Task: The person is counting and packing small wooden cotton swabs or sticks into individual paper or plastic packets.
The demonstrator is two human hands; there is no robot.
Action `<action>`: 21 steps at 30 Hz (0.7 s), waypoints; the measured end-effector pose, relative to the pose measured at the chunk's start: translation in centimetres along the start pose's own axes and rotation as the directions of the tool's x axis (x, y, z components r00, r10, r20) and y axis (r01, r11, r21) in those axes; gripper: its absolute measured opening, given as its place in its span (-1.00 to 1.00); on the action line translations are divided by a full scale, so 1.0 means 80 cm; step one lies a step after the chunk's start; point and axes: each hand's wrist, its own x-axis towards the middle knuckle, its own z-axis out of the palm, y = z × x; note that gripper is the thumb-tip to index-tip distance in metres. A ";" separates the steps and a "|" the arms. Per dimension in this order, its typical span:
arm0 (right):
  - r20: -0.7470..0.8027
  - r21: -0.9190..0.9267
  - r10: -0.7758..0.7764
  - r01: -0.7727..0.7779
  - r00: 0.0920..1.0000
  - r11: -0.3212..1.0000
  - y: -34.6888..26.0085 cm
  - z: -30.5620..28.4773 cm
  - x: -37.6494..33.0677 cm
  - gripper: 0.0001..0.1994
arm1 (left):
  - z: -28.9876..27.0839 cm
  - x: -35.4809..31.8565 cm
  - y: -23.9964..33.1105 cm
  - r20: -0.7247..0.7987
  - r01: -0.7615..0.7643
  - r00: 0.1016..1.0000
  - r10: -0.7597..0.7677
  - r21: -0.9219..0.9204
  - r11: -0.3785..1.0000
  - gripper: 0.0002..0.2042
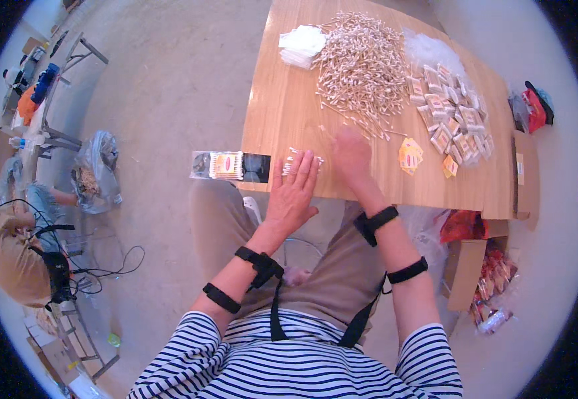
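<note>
My left hand (293, 189) lies flat near the table's front left, fingers stretched out over a small row of cotton swabs (291, 153); swab tips show around the fingers. To its right, my right hand (351, 156) is just in front of the big heap of cotton swabs (359, 63). Its fingers are smeared by motion, and whether they hold a swab is unclear. Left of my left hand, a filled pack of cotton swabs (226, 165) with a yellow-orange card rests on a black and clear piece that juts past the table edge.
Yellow cards (409, 156) lie right of my right hand. Beyond them are many filled swab packs (452, 120), clear bags (435, 53) and a white stack (301, 45). An open carton (467, 272) stands at right below the table. Another person (23, 259) sits at far left.
</note>
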 end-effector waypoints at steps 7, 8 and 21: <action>-0.089 -0.005 0.221 -0.223 0.971 0.975 0.050 -0.030 0.000 -0.85 | -0.001 0.000 0.001 -0.011 0.002 1.000 -0.003 -0.010 1.000 0.18; -0.054 -0.008 0.190 -0.191 0.980 0.982 0.050 -0.032 0.001 -0.85 | 0.000 0.000 0.001 -0.008 0.008 1.000 -0.008 -0.011 1.000 0.18; 0.002 0.072 0.081 -0.081 0.997 0.994 0.049 -0.021 0.014 -0.90 | -0.002 0.000 0.002 -0.007 0.007 1.000 -0.007 -0.039 0.999 0.17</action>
